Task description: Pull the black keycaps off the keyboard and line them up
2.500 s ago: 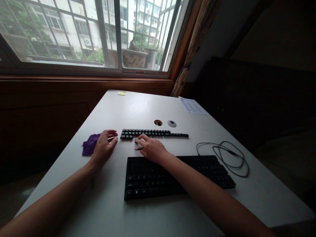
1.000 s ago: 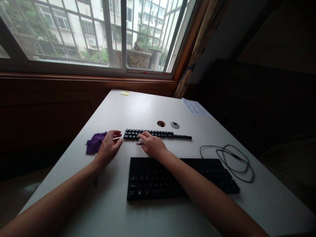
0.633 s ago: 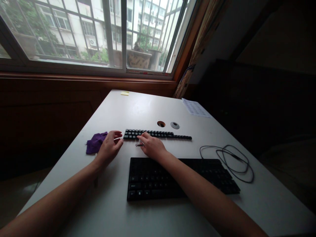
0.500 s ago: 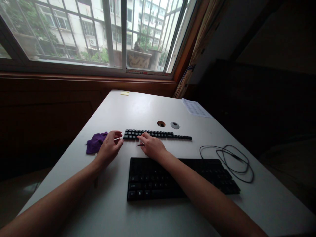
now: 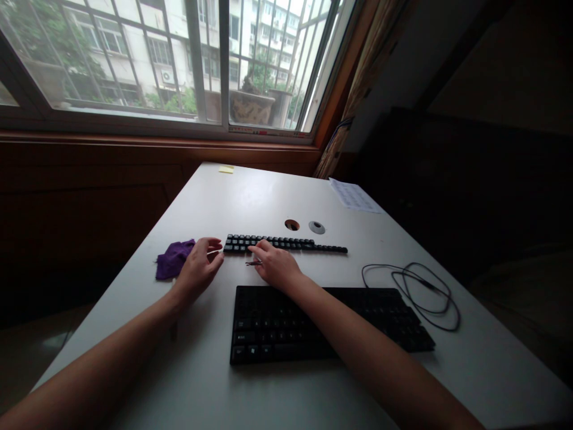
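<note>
1. The right hand (image 5: pixel 276 264) has its lower fingers curled closed on a thin tool (image 5: pixel 251 263), whose tip pokes out to the left, just below the index fingertip.
2. That index fingertip rests at the front row of black keycaps (image 5: pixel 290 242); whether finger and thumb pinch one cannot be told.
3. The keycaps lie in close rows, running from just left of the right fingertips to well right of them, and also beyond them toward the window.
4. The left hand (image 5: pixel 200 263) is open and holds nothing, thumb and fingers bent and apart, tips just beside the left end of the rows; contact there is unclear.
5. A purple cloth (image 5: pixel 172 261) lies left of the left fingers, partly behind that hand.
6. Nearer the person than the right fingers sits a black keyboard (image 5: pixel 264 334), under the right forearm; its cable (image 5: pixel 430 286) loops well to their right.
</note>
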Demonstrator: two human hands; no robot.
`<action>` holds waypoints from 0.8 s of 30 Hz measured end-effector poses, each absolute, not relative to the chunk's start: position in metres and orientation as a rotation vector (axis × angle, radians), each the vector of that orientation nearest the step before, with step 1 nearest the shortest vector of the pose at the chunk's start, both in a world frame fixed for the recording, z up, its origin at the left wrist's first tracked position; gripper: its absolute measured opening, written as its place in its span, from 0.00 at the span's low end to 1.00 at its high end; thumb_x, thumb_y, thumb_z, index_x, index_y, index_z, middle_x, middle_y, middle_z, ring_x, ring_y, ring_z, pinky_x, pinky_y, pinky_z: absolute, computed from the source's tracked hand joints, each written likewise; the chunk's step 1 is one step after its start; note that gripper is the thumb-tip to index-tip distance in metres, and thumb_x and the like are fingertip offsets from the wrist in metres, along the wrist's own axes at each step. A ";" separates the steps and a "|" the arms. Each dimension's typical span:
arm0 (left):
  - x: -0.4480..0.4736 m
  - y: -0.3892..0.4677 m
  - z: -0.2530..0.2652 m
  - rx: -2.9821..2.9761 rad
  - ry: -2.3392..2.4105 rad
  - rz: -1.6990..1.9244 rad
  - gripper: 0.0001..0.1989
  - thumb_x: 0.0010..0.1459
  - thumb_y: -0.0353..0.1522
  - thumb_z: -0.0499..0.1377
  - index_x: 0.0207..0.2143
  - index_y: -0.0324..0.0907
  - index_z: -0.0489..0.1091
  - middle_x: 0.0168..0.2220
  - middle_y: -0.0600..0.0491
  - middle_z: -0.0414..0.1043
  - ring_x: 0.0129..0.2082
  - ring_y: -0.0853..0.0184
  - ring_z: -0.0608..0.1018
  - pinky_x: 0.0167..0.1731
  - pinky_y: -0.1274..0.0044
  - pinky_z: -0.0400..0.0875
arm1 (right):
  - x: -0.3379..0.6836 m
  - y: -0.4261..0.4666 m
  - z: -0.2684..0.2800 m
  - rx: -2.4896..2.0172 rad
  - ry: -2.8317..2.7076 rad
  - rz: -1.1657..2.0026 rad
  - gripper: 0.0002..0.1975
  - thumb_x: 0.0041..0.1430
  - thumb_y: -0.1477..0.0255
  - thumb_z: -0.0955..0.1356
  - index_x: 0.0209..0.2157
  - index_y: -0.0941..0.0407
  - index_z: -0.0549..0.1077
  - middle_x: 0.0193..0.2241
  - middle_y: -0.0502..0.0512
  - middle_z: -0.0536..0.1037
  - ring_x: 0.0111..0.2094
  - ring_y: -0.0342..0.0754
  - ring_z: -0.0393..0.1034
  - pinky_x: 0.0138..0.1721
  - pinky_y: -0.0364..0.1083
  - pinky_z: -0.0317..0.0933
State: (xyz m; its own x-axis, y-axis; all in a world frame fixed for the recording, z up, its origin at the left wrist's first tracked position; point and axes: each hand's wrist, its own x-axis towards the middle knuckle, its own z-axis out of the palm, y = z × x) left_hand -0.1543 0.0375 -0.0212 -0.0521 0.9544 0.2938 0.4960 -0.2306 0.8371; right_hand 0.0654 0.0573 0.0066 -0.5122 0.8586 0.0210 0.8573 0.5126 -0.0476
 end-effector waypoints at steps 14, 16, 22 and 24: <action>-0.154 0.037 -0.020 1.750 1.535 1.231 0.15 0.58 0.37 0.57 0.46 0.40 0.66 0.46 0.45 0.71 0.47 0.59 0.76 0.46 0.64 0.75 | 0.066 0.057 0.007 -1.521 -2.675 0.046 0.25 0.64 0.67 0.62 0.62 0.48 0.61 0.57 0.56 0.66 0.47 0.52 0.73 0.45 0.48 0.68; -0.154 0.037 -0.021 1.750 1.536 1.233 0.15 0.58 0.37 0.57 0.46 0.40 0.66 0.46 0.45 0.71 0.47 0.59 0.76 0.46 0.64 0.75 | 0.065 0.057 0.008 -1.503 -2.667 0.030 0.26 0.64 0.67 0.62 0.63 0.48 0.60 0.57 0.56 0.67 0.45 0.52 0.73 0.44 0.48 0.69; -0.155 0.038 -0.023 1.752 1.527 1.248 0.15 0.57 0.36 0.57 0.46 0.40 0.66 0.46 0.45 0.71 0.47 0.58 0.77 0.46 0.64 0.75 | 0.058 0.057 0.013 -1.520 -2.698 0.003 0.27 0.62 0.69 0.62 0.64 0.46 0.59 0.56 0.58 0.66 0.46 0.52 0.72 0.44 0.48 0.68; -0.155 0.038 -0.024 1.757 1.529 1.245 0.15 0.57 0.36 0.57 0.46 0.40 0.66 0.46 0.45 0.71 0.47 0.58 0.76 0.46 0.64 0.75 | 0.055 0.057 0.013 -1.531 -2.712 0.003 0.27 0.63 0.68 0.62 0.64 0.45 0.59 0.55 0.58 0.66 0.45 0.52 0.73 0.44 0.49 0.68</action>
